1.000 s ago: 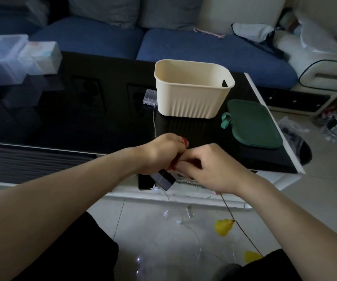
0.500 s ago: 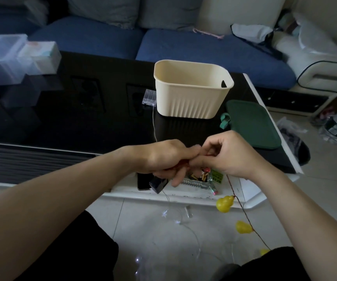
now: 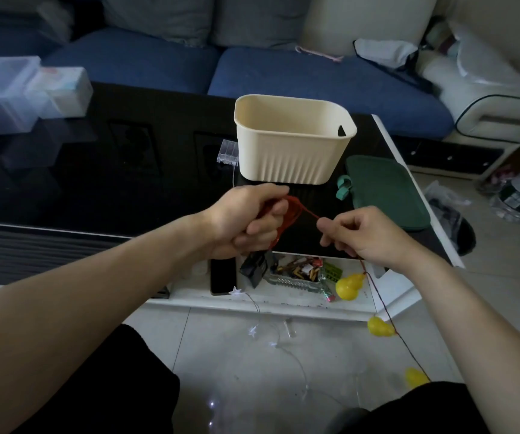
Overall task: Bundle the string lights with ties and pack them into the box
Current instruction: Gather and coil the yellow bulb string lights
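In the head view, the task looks only begun: the cream box (image 3: 294,142) on the desk (image 3: 102,189) seems empty. The left hand (image 3: 246,222) grips coiled red wire (image 3: 293,211); the right hand (image 3: 366,234) pinches its strand, and yellow bulbs (image 3: 349,286) hang below toward the floor.

A glossy black table (image 3: 127,189) carries a cream box (image 3: 290,145). A green lid (image 3: 384,192) lies just right of the box, a clear battery case (image 3: 228,151) touches its left side, and clear plastic containers (image 3: 24,92) sit far left.
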`<act>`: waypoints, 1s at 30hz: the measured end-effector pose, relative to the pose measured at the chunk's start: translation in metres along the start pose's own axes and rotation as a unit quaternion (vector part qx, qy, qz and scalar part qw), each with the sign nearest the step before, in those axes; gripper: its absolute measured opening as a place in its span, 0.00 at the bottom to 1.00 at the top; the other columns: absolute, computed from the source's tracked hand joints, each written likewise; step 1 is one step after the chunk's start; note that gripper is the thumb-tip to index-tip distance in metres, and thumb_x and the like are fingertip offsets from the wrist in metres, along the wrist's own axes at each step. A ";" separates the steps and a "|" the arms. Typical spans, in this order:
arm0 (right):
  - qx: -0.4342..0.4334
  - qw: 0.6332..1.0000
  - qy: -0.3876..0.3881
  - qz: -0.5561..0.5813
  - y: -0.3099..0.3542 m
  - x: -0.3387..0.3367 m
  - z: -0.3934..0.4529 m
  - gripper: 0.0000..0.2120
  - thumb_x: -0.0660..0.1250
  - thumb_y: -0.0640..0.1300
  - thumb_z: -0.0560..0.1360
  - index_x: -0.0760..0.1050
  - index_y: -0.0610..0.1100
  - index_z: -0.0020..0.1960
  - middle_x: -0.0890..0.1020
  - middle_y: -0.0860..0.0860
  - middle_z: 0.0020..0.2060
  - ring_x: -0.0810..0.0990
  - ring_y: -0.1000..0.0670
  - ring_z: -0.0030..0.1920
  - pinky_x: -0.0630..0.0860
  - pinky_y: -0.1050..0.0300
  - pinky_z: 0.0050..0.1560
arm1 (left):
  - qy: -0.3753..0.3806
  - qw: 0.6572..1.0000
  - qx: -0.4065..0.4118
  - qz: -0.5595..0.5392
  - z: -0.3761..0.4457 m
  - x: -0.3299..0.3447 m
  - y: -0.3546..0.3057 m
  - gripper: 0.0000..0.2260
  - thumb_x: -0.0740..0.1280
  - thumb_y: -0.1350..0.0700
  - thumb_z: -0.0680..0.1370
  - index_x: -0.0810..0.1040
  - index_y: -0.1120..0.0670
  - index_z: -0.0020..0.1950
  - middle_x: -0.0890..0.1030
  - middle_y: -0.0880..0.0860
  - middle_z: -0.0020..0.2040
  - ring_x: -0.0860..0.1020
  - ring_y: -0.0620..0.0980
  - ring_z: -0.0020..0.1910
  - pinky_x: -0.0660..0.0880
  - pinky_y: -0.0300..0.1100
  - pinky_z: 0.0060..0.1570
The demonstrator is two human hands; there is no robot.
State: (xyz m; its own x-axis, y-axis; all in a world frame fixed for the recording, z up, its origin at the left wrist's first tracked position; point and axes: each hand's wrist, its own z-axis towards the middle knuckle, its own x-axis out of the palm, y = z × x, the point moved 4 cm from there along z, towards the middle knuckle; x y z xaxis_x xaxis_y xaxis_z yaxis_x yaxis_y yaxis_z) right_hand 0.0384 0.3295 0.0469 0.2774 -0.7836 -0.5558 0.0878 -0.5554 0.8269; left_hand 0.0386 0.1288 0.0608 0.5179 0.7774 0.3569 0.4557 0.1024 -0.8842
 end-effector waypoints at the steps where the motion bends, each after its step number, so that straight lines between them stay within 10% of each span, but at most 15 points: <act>1: 0.010 1.000 0.002 0.000 -0.002 0.002 0.000 0.20 0.66 0.59 0.75 0.84 0.44 0.37 0.77 0.53 0.26 0.74 0.57 0.28 0.71 0.68 0.33 | -0.004 1.000 0.015 -0.027 0.000 -0.001 -0.002 0.19 0.52 0.50 0.84 0.67 0.55 0.36 0.59 0.49 0.18 0.54 0.45 0.14 0.51 0.35 0.17; 9: 0.059 0.995 0.070 -0.032 -0.003 0.023 0.000 0.24 0.61 0.57 0.81 0.84 0.40 0.41 0.85 0.44 0.34 0.81 0.49 0.36 0.78 0.56 0.44 | -0.059 0.990 0.100 -0.079 -0.003 -0.005 -0.014 0.23 0.54 0.44 0.82 0.76 0.63 0.58 0.75 0.53 0.30 0.66 0.48 0.21 0.60 0.39 0.27; 13: 0.059 0.989 0.112 -0.074 0.005 0.040 -0.001 0.18 0.60 0.49 0.84 0.82 0.41 0.45 0.79 0.52 0.28 0.77 0.54 0.30 0.74 0.58 0.38 | -0.027 0.983 0.112 -0.142 -0.007 0.003 -0.017 0.28 0.56 0.46 0.80 0.68 0.69 0.67 0.83 0.65 0.52 0.84 0.60 0.46 0.81 0.46 0.45; 20: 0.007 0.973 0.159 -0.168 0.033 0.073 -0.009 0.10 0.61 0.46 0.83 0.80 0.51 0.48 0.84 0.57 0.47 0.81 0.60 0.46 0.76 0.60 0.51 | -0.052 0.990 0.117 -0.066 0.000 0.005 -0.010 0.15 0.55 0.57 0.82 0.68 0.61 0.67 0.80 0.62 0.62 0.80 0.56 0.61 0.71 0.49 0.67; 23: -0.033 0.974 0.158 -0.157 0.043 0.083 -0.012 0.11 0.60 0.45 0.83 0.80 0.54 0.49 0.84 0.58 0.48 0.82 0.59 0.48 0.77 0.59 0.51 | -0.051 0.995 0.082 0.040 0.002 0.006 0.000 0.15 0.57 0.57 0.82 0.74 0.62 0.65 0.80 0.58 0.63 0.81 0.49 0.60 0.71 0.42 0.65; 27: -0.081 0.987 0.084 -0.110 0.054 0.078 -0.013 0.10 0.65 0.43 0.81 0.84 0.44 0.47 0.79 0.62 0.42 0.78 0.65 0.42 0.69 0.72 0.42 | -0.012 0.993 -0.021 0.115 0.003 0.009 0.014 0.22 0.58 0.47 0.80 0.80 0.65 0.54 0.82 0.58 0.44 0.79 0.50 0.35 0.70 0.38 0.34; 30: -0.085 0.990 0.048 -0.098 0.057 0.070 -0.015 0.10 0.69 0.40 0.77 0.84 0.44 0.38 0.77 0.62 0.26 0.75 0.59 0.29 0.67 0.69 0.33 | 0.016 0.991 -0.055 0.124 0.003 0.010 0.020 0.22 0.59 0.40 0.79 0.76 0.58 0.38 0.74 0.54 0.33 0.70 0.52 0.34 0.64 0.44 0.38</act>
State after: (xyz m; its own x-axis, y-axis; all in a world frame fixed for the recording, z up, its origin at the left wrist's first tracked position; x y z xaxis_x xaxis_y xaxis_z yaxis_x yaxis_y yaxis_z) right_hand 0.0771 0.2469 0.0562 0.3277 -0.6309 -0.7032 0.3060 -0.6334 0.7108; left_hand 0.0507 0.1402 0.0457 0.6457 0.7499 0.1440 0.3867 -0.1584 -0.9085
